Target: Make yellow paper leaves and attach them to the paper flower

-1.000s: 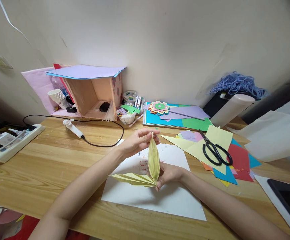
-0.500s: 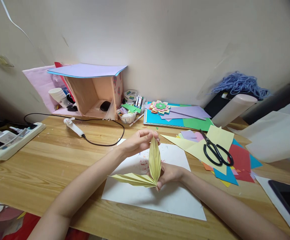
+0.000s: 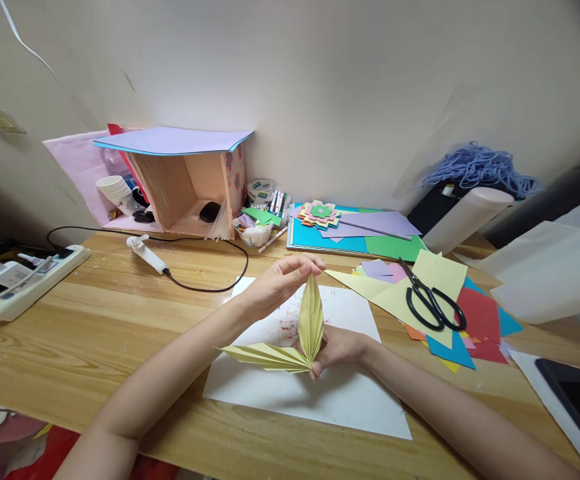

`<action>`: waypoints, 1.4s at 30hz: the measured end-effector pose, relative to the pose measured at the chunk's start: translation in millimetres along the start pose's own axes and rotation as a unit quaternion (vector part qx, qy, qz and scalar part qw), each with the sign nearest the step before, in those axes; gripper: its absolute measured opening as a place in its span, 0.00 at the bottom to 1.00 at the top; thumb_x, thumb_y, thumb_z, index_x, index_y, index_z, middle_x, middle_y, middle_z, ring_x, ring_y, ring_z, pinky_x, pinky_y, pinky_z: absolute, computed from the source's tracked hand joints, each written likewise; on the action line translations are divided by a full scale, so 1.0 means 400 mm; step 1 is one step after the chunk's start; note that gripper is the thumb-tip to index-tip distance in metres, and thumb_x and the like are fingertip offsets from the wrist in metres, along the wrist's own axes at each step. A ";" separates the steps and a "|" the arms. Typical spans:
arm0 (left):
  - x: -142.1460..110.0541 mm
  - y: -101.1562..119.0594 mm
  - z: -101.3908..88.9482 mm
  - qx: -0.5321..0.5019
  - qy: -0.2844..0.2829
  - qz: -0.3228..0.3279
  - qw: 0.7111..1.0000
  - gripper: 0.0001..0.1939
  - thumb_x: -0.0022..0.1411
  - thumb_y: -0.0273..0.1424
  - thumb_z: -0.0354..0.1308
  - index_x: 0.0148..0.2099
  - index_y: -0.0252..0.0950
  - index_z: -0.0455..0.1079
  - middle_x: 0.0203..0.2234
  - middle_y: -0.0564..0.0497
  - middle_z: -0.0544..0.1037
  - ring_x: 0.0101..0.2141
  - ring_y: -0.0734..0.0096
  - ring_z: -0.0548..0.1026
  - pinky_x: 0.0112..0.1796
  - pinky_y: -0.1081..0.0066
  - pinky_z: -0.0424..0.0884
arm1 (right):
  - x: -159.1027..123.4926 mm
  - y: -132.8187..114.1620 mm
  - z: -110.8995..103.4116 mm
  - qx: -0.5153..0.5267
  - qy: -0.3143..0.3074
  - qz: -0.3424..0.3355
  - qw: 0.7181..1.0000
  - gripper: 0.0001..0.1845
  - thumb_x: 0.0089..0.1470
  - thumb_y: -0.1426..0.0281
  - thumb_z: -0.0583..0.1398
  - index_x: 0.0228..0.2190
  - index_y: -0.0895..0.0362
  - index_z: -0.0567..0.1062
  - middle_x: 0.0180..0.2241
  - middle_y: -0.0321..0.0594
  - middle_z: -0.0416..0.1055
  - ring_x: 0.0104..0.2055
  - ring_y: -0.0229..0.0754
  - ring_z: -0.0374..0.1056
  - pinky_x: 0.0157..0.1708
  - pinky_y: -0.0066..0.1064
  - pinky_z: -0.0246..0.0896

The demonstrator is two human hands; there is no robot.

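Note:
A pleated yellow paper leaf [image 3: 312, 320] with two fanned arms spreads out above a marked white sheet [image 3: 350, 400]. One arm points up and the other points left. My right hand [image 3: 337, 348] is closed on its base, where the two arms meet; some of those fingers are hidden behind the folds. At the upright arm's tip, my left hand [image 3: 290, 279] pinches the paper between thumb and fingers. To the right, black-handled scissors [image 3: 433, 307] lie on yellow paper [image 3: 395, 297] and other coloured scraps.
Behind my hands are a small basket of scraps [image 3: 254, 235], a layered paper flower [image 3: 319, 213] on coloured sheets and an open pink box [image 3: 190, 187]. A corded white device [image 3: 146, 255] and a power strip [image 3: 35, 283] are left; a dark phone [image 3: 575, 393] is right.
My left hand has shifted slightly to the right at the upright arm's tip, and that arm leans a little further right. My right hand keeps its hold at the base.

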State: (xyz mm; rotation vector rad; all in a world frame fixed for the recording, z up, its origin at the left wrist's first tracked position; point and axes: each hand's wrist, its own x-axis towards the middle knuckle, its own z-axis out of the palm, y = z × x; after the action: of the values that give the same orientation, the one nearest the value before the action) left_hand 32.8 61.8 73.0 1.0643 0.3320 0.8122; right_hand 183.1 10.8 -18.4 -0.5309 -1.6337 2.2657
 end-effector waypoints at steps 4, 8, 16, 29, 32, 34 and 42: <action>-0.001 0.000 0.005 0.025 0.013 -0.007 1.000 0.11 0.48 0.41 0.64 0.28 0.38 0.75 0.28 0.53 0.72 0.35 0.73 0.67 0.41 0.73 0.59 | 0.001 -0.010 0.006 0.003 0.001 -0.014 1.000 0.19 0.36 0.61 0.69 0.24 0.62 0.71 0.22 0.34 0.68 0.25 0.33 0.61 0.26 0.25 0.56; -0.001 -0.001 0.006 0.042 0.044 -0.015 0.998 0.13 0.45 0.42 0.66 0.27 0.37 0.75 0.25 0.53 0.72 0.33 0.72 0.68 0.41 0.71 0.60 | -0.001 -0.007 0.004 -0.015 -0.002 -0.011 1.000 0.19 0.37 0.60 0.68 0.25 0.62 0.72 0.22 0.35 0.68 0.26 0.34 0.62 0.26 0.26 0.56; -0.001 -0.002 0.009 0.021 0.042 -0.005 0.999 0.11 0.48 0.39 0.65 0.28 0.36 0.75 0.24 0.54 0.72 0.32 0.74 0.69 0.42 0.71 0.60 | -0.001 0.002 0.000 0.012 0.001 -0.017 1.000 0.18 0.38 0.63 0.68 0.27 0.63 0.72 0.22 0.36 0.68 0.25 0.33 0.62 0.25 0.25 0.55; 0.001 0.002 0.000 0.055 0.084 0.054 0.994 0.09 0.50 0.34 0.64 0.36 0.39 0.75 0.32 0.52 0.76 0.32 0.77 0.70 0.42 0.71 0.61 | 0.000 0.009 -0.003 0.026 0.020 -0.033 0.999 0.17 0.37 0.65 0.69 0.28 0.63 0.73 0.22 0.35 0.69 0.24 0.33 0.62 0.24 0.24 0.55; 0.005 -0.001 -0.005 0.056 0.072 0.043 0.995 0.12 0.52 0.33 0.63 0.40 0.38 0.74 0.28 0.53 0.76 0.32 0.77 0.70 0.40 0.73 0.61 | -0.001 0.010 -0.001 0.038 0.023 -0.037 0.998 0.17 0.37 0.66 0.69 0.28 0.63 0.73 0.22 0.35 0.69 0.25 0.33 0.62 0.25 0.24 0.56; 0.008 -0.004 -0.010 0.048 0.062 0.035 0.996 0.13 0.52 0.34 0.63 0.41 0.37 0.74 0.25 0.53 0.75 0.31 0.77 0.70 0.39 0.74 0.60 | -0.002 0.013 -0.001 0.036 0.022 -0.036 0.998 0.17 0.37 0.66 0.69 0.28 0.62 0.73 0.23 0.35 0.70 0.26 0.33 0.63 0.27 0.25 0.57; 0.014 -0.015 -0.038 -0.003 0.014 0.024 1.000 0.16 0.50 0.36 0.65 0.41 0.35 0.72 0.26 0.51 0.75 0.32 0.76 0.70 0.38 0.74 0.61 | -0.005 0.020 -0.006 0.047 0.011 -0.047 0.998 0.17 0.36 0.66 0.69 0.28 0.62 0.72 0.24 0.34 0.70 0.26 0.33 0.64 0.28 0.25 0.57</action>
State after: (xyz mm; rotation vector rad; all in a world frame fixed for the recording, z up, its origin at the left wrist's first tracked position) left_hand 29.8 74.4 61.4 1.0599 0.3276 0.8716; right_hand 185.8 9.4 -26.3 -0.4448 -1.5015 2.2473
